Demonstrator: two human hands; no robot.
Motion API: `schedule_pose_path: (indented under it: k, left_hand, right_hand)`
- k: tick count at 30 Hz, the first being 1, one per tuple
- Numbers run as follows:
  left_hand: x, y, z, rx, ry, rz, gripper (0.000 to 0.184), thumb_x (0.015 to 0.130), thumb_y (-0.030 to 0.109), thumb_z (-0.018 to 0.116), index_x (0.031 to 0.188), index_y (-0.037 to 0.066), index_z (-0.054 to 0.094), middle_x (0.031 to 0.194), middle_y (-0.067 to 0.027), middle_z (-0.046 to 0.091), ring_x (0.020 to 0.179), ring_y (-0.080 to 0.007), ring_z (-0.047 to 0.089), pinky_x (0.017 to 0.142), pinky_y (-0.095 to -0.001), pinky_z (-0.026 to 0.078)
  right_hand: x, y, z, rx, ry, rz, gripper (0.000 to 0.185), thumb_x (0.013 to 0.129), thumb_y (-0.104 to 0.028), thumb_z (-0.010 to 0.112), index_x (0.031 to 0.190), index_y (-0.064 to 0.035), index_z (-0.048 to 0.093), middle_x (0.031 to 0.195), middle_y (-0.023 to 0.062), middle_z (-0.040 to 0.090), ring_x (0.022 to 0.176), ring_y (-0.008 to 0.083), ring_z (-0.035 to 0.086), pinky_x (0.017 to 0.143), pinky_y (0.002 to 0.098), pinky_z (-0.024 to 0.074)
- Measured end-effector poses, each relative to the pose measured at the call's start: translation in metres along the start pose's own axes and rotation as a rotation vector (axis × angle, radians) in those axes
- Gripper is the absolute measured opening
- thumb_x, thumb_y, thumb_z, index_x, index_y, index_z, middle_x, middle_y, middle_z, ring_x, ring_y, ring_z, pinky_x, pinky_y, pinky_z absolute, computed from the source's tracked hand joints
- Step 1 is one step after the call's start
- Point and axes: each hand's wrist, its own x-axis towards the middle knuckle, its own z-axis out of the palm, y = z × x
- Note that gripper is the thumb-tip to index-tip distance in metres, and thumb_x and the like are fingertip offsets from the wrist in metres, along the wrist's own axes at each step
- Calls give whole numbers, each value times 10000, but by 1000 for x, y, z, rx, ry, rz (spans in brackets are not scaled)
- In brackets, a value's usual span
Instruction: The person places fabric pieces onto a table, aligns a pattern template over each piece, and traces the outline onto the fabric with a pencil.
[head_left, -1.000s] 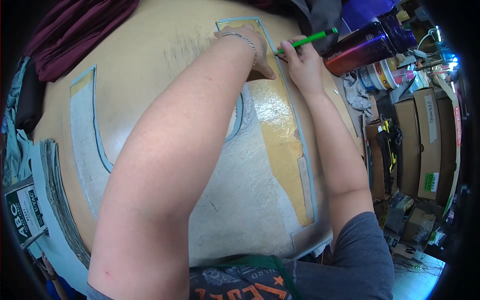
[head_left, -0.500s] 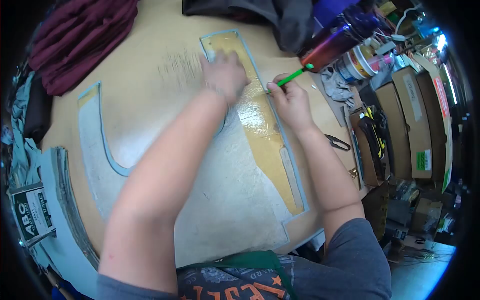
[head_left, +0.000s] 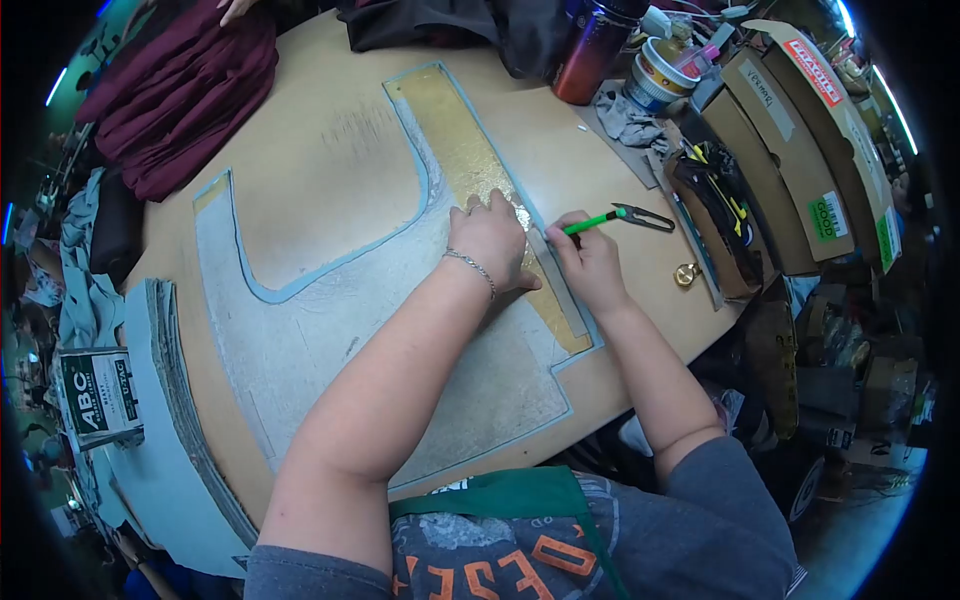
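My left hand [head_left: 487,240] lies with spread fingers on a large grey pattern piece [head_left: 350,370], over the shiny yellow strip [head_left: 440,120] along its right side. My right hand [head_left: 592,268] pinches a bright green pen [head_left: 594,221] just outside that right edge. The pen's tip is hidden by my fingers. A light blue border [head_left: 268,295] shows around the piece, including its U-shaped cut-out. A narrow grey strip [head_left: 560,290] lies on the yellow part between my hands.
Thread snips [head_left: 648,218] and a brass-coloured round item [head_left: 686,274] lie to the right. Beyond are a tool box [head_left: 715,225], cardboard boxes [head_left: 790,140], a tub [head_left: 662,75] and a bottle [head_left: 590,55]. Maroon cloth [head_left: 185,95], another person's hand [head_left: 236,10] and stacked sheets [head_left: 175,420] are leftward.
Both hands have moved nearer my body along the piece's right edge, the pen still in my right hand. The view has shifted, and another person's hand now shows at the top left.
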Motion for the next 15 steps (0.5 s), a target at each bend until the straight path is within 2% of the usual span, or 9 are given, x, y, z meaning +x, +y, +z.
schedule_pose_path:
  k: [3,5,7,9,12,15]
  left_hand:
    - [-3,2,1,-5,11,0,873,575,523,707,1202,-21,436,1251,-199,376,1182,-365,358,903,-448,350]
    - [-3,1,1,-8,15,-12,904,570,528,707,1221,-23,409,1268,-200,362,1188,-366,350,906,-447,351]
    - [-1,1,3,0,3,-14,936,565,532,708,1243,-24,379,1290,-198,345,1195,-368,341,911,-452,350]
    - [-2,2,-1,-3,-26,-16,965,578,542,693,1257,-41,333,1327,-197,296,1211,-366,326,917,-463,348]
    - [-1,0,-3,-5,-49,-26,980,594,536,685,1272,-53,293,1350,-196,262,1221,-358,317,916,-465,352]
    - [-1,-1,1,-19,-31,-27,965,602,523,686,1270,-54,297,1348,-199,263,1221,-354,319,918,-461,351]
  right_hand:
    - [11,2,6,8,5,-27,143,805,-162,575,822,-27,531,677,157,572,633,310,585,563,360,447]
    - [51,6,28,23,9,-8,162,806,-178,566,832,-21,537,696,167,579,665,333,585,581,376,448]
    - [100,18,56,-12,41,-59,196,806,-192,576,845,-2,549,711,170,588,650,299,589,587,346,445]
    - [145,20,78,11,40,-73,220,799,-231,563,855,-18,550,735,197,588,722,369,574,632,416,442]
    - [196,28,105,-46,39,-89,256,796,-266,565,864,-19,555,756,212,589,748,376,568,658,431,436]
    - [202,25,105,-86,-12,-66,266,798,-272,565,869,-16,555,762,216,588,753,383,564,659,433,434]
